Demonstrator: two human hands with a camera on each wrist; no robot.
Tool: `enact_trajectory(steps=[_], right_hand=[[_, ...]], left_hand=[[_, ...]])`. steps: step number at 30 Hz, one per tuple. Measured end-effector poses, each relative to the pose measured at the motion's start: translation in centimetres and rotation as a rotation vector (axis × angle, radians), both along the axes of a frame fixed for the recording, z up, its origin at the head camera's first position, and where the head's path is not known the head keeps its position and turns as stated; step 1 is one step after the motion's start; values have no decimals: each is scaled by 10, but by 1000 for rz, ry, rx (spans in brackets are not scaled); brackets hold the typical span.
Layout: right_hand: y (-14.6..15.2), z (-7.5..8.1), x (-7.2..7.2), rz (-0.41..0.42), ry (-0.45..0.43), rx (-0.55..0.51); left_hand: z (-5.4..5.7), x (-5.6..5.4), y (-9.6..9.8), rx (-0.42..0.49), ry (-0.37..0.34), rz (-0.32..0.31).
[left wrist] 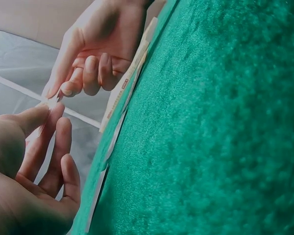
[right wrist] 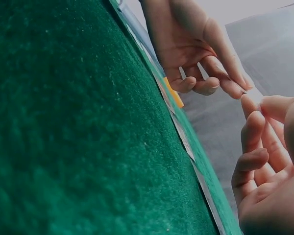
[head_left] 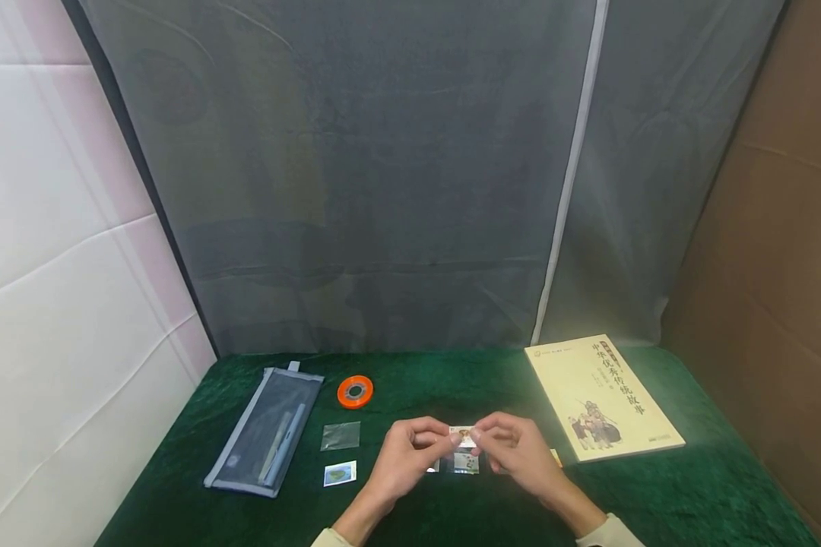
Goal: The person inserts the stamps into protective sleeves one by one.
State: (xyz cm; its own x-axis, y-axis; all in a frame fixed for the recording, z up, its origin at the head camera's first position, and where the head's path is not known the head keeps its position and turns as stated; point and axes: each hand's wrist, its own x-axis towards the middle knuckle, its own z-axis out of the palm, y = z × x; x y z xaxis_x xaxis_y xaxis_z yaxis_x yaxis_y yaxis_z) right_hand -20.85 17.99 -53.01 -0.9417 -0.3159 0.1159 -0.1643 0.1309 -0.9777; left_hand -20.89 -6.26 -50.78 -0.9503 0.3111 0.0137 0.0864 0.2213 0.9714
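The left hand (head_left: 410, 453) and right hand (head_left: 520, 453) face each other just beside one another, tips nearly meeting. Each holds a pinch — thumb pressed toward index finger — while the remaining fingers bend loosely toward the palm, with gaps between the left hand's in its own wrist view. Both wrists are bare; the left forearm (head_left: 357, 518) and right forearm (head_left: 581, 510) slant inward from pale cuffs (head_left: 610, 532) at the lower edge of the head view.

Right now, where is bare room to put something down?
Bare green cloth: between the orange roll and the book, and in front of the book. Crowded: around the left hand and right hand, among small cards.
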Motion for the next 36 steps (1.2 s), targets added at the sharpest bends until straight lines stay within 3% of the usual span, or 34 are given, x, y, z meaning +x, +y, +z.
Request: enact_trajectory(steps=[24,36], right_hand=[[-1,2,1,47,83,11],[-2,3,3,50,49,7]], left_hand=[[1,0,3,46,5,-1],[2,2,5,37,8,-1]])
